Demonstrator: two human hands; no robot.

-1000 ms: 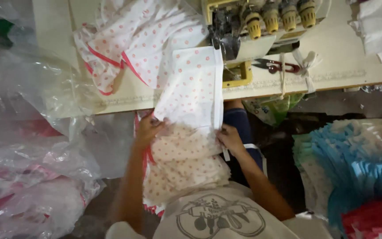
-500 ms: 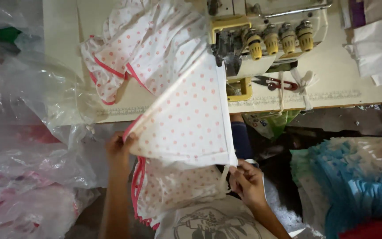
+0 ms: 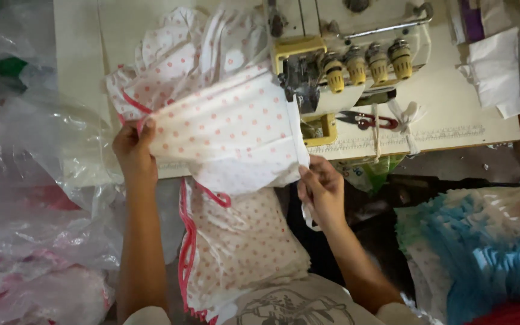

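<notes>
Sewing machine (image 3: 344,60) on table (image 3: 452,114); red-handled snips (image 3: 368,120) beside it; clear plastic bags (image 3: 37,198) left; blue fabric stack (image 3: 482,253) right.

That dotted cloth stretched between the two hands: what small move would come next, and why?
Probably slide the dotted cloth rightward under the sewing machine. The left hand and right hand hold it taut by its corners, and its right edge already lies beside the machine's foot.

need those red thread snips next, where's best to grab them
Grip the red snips at the looped handle end, coming from the right. They lie flat on the table, blades pointing left toward the sewing machine, so that end is clear.
</notes>
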